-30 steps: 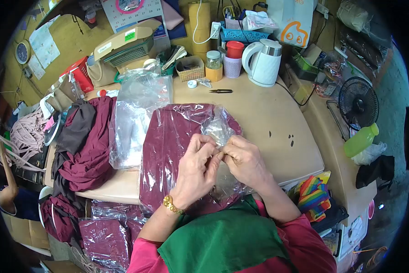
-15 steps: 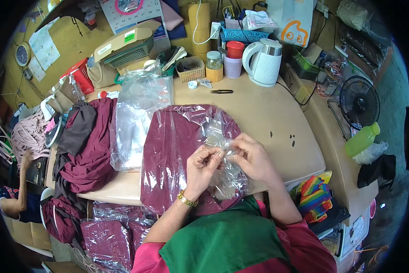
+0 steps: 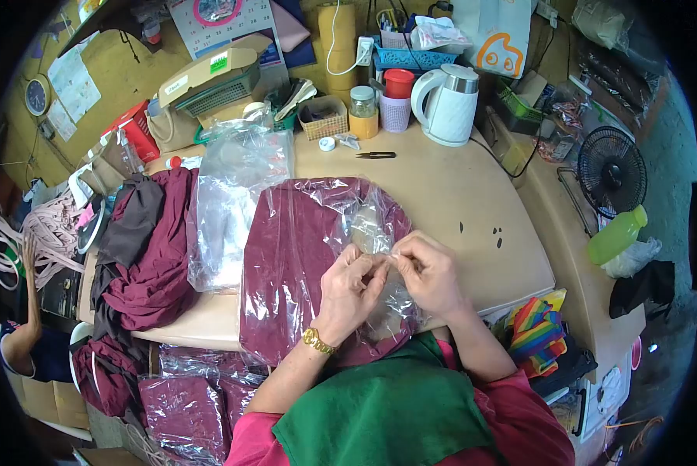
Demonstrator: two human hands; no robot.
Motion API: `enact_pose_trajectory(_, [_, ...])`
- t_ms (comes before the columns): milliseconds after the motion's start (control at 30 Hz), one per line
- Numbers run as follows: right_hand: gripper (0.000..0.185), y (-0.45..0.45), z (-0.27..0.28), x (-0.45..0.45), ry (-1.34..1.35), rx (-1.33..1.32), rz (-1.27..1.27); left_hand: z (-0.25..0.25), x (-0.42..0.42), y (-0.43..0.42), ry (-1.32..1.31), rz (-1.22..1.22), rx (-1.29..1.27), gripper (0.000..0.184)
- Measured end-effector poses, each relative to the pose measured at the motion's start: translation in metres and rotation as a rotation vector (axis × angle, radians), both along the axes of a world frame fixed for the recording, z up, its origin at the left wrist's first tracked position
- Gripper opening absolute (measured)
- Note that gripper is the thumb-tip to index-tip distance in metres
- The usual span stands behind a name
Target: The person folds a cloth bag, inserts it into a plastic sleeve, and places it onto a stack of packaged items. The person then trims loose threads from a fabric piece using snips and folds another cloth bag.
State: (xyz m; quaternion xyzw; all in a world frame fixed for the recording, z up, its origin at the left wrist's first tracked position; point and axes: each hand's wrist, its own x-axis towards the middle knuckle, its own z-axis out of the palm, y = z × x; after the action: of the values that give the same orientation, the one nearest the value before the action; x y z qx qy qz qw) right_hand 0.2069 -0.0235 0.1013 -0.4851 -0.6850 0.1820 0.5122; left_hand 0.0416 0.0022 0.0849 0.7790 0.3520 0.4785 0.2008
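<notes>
A folded maroon garment (image 3: 286,264) lies on the table in front of me, inside a clear plastic bag (image 3: 372,225). Over the bag's right part, my left hand (image 3: 354,287), with a gold watch on its wrist, pinches a bit of the clear plastic. Close beside it, my right hand (image 3: 428,273) is also closed, thumb and forefinger gripping the same film. The fingertips nearly meet, and the exact piece of film between them is hard to make out. To the left lie flat clear bags (image 3: 228,233).
Unbagged maroon cloth (image 3: 162,256) is heaped at the left; bagged maroon garments (image 3: 182,412) are stacked below. Small scissors (image 3: 376,155), a white kettle (image 3: 448,105) and baskets (image 3: 323,116) stand behind. Another person's arm (image 3: 30,299) is at far left; a fan (image 3: 612,172) stands right.
Both hands have shifted slightly and stay pinched together on the film, my right hand a little lower. At far left, the other person's hand has moved up toward the pale straps.
</notes>
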Motion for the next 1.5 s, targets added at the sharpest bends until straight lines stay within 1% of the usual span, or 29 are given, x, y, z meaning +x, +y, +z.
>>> enact_pose_trajectory(33, [0.008,0.004,-0.008,-0.002,0.000,0.000,0.001,-0.005,0.000,-0.002,-0.040,0.005,-0.024,0.012])
enact_pose_trajectory(100, [0.007,0.009,-0.022,-0.007,0.612,-0.162,0.064,-0.008,0.000,-0.003,-0.079,0.011,-0.050,0.010])
enact_pose_trajectory(133, [0.007,0.008,-0.023,-0.006,0.613,-0.163,0.065,-0.008,0.000,-0.003,-0.072,0.011,-0.040,0.011])
enact_pose_trajectory(200, [0.012,0.003,-0.021,-0.004,0.116,0.039,-0.033,-0.009,-0.001,-0.002,-0.064,0.008,-0.034,0.011])
enact_pose_trajectory(233, [0.012,-0.003,-0.014,-0.005,0.116,0.036,-0.036,-0.010,-0.002,-0.002,-0.083,0.000,-0.050,0.012])
enact_pose_trajectory(300, [0.013,-0.013,0.006,-0.009,0.064,-0.016,0.050,-0.011,-0.004,0.001,-0.102,-0.007,-0.062,0.012])
enact_pose_trajectory(367, [0.013,-0.007,-0.005,-0.004,0.044,0.042,0.038,-0.014,-0.004,0.001,-0.227,-0.098,-0.180,0.017])
enact_pose_trajectory(400, [0.012,-0.005,-0.009,-0.001,0.024,0.100,0.026,-0.009,-0.003,-0.001,-0.229,-0.098,-0.180,0.017])
enact_pose_trajectory(467, [0.010,-0.005,-0.007,-0.001,-0.029,0.144,-0.022,0.004,0.001,-0.009,-0.130,-0.092,-0.067,0.019])
enact_pose_trajectory(533, [0.007,-0.005,-0.006,-0.002,-0.079,0.190,-0.068,-0.005,0.002,-0.004,-0.110,-0.063,-0.034,0.018])
enact_pose_trajectory(633, [0.002,-0.005,-0.014,0.003,-0.091,0.137,-0.091,-0.014,0.000,0.004,-0.088,-0.048,-0.009,0.018])
enact_pose_trajectory(700, [0.005,0.006,-0.031,0.019,0.360,-0.460,0.304,-0.013,0.000,0.008,-0.087,-0.066,-0.014,0.018])
enact_pose_trajectory(733, [0.005,0.009,-0.034,0.027,0.362,-0.459,0.300,-0.011,0.002,0.008,-0.105,-0.078,0.042,0.022])
enact_pose_trajectory(767, [0.008,0.012,-0.035,0.035,0.681,-0.600,0.470,-0.009,0.003,0.007,-0.124,-0.089,0.098,0.026])
enact_pose_trajectory(800, [0.010,0.014,-0.035,0.039,1.003,-0.729,0.641,-0.002,0.004,0.004,-0.125,-0.093,0.102,0.026])
enact_pose_trajectory(833, [0.010,0.013,-0.032,0.038,1.001,-0.722,0.640,0.008,0.004,-0.002,-0.171,-0.126,0.050,0.027])
enact_pose_trajectory(900, [0.014,0.007,-0.029,0.031,0.935,-0.720,0.495,0.007,0.005,-0.002,-0.216,-0.160,-0.011,0.029])
enact_pose_trajectory(967, [0.015,0.005,-0.031,0.027,0.978,-0.727,0.519,-0.009,0.008,0.010,-0.167,-0.215,0.225,0.028])
enact_pose_trajectory(1000, [0.016,0.006,-0.031,0.026,1.019,-0.726,0.547,-0.008,0.009,0.011,-0.167,-0.215,0.227,0.028])
enact_pose_trajectory(1033, [0.016,0.007,-0.032,0.027,1.021,-0.722,0.547,-0.007,0.009,0.012,-0.164,-0.191,0.228,0.024])
enact_pose_trajectory(1100, [0.011,0.007,-0.032,0.030,0.878,-0.624,0.507,-0.004,0.010,0.013,-0.161,-0.146,0.228,0.016])
enact_pose_trajectory(1133, [0.011,0.005,-0.026,0.032,0.879,-0.623,0.505,-0.003,0.010,0.013,-0.161,-0.149,0.228,0.016])
enact_pose_trajectory(1200, [0.009,0.001,-0.005,0.035,0.293,-0.465,0.035,0.000,0.011,0.011,-0.162,-0.082,0.242,0.014])
enact_pose_trajectory(1233, [0.009,0.002,0.002,0.040,0.296,-0.463,0.033,0.005,0.013,0.008,-0.161,-0.085,0.242,0.014])
enact_pose_trajectory(1300, [0.013,0.007,0.011,0.060,-0.004,0.021,-0.152,0.017,0.020,0.001,-0.141,-0.122,0.243,0.015])
enact_pose_trajectory(1367, [0.013,0.014,0.015,0.082,-0.320,0.275,-0.552,0.016,0.017,0.005,-0.136,-0.164,0.271,0.018])
enact_pose_trajectory(1433, [0.012,0.011,0.039,0.105,-0.087,0.384,-0.808,0.023,-0.003,0.012,-0.142,0.055,0.156,0.026])
enact_pose_trajectory(1467, [0.012,0.007,0.035,0.117,-0.093,0.392,-0.816,0.020,-0.015,0.019,-0.049,0.134,0.152,0.031])
enact_pose_trajectory(1500, [0.010,-0.003,0.021,0.127,0.135,0.242,-0.654,0.011,-0.028,0.025,0.047,0.211,0.143,0.037])
